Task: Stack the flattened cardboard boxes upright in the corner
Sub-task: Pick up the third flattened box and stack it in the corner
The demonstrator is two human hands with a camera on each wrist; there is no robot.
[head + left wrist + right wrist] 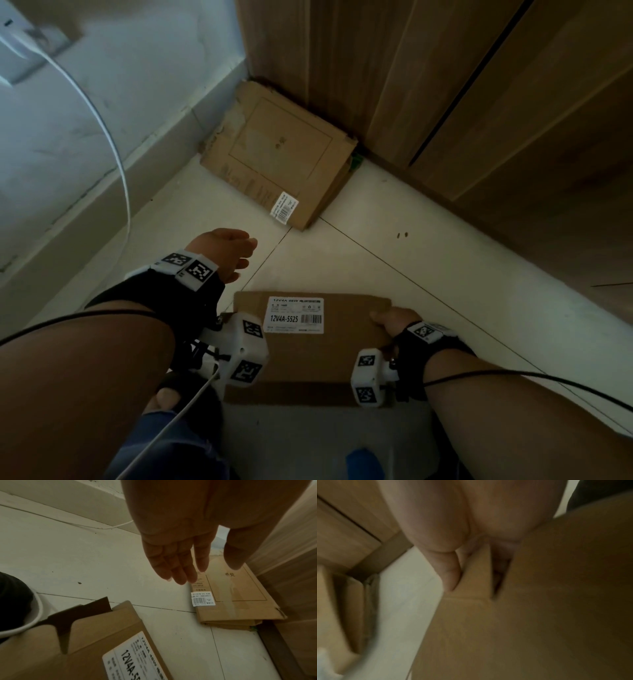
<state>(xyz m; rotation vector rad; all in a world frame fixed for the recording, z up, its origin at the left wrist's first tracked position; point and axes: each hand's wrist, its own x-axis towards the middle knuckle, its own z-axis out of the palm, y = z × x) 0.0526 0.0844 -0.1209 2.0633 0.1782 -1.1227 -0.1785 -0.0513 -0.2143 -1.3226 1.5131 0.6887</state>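
At far left a pale plastered wall (144, 68) runs down to a raised light skirting (113, 192), with a white cable (118, 164) arcing in front of it. The floor (376, 226) is laid in large off-white tiles with thin dark joints, lightly speckled with dirt. The light is dim throughout.

The left hand (226, 251) hovers over the floor, fingers straight and slightly spread, holding nothing; the left wrist view shows its fingers (173, 561) stretched out toward the corner.

In the corner itself, where the wall meets the wooden panels (428, 85), a stack of flattened boxes (284, 157) leans tilted, its upper edge against the panels and its lower edge on the tiles. A white barcode sticker (284, 208) sits near its lower corner, and something green (356, 161) peeks out at its right edge.

Nearer the person, a flattened cardboard box (318, 349) with a white printed label (295, 315) reading "12V4A-5525" is apart from the corner stack; whether it touches the floor cannot be told. The right hand (392, 323) grips its right edge, thumb on top; the right wrist view, blurred, shows fingers (452, 577) curled round the cardboard.

To the right, the wood-grain panels continue along the floor, split by a dark vertical gap (469, 82).
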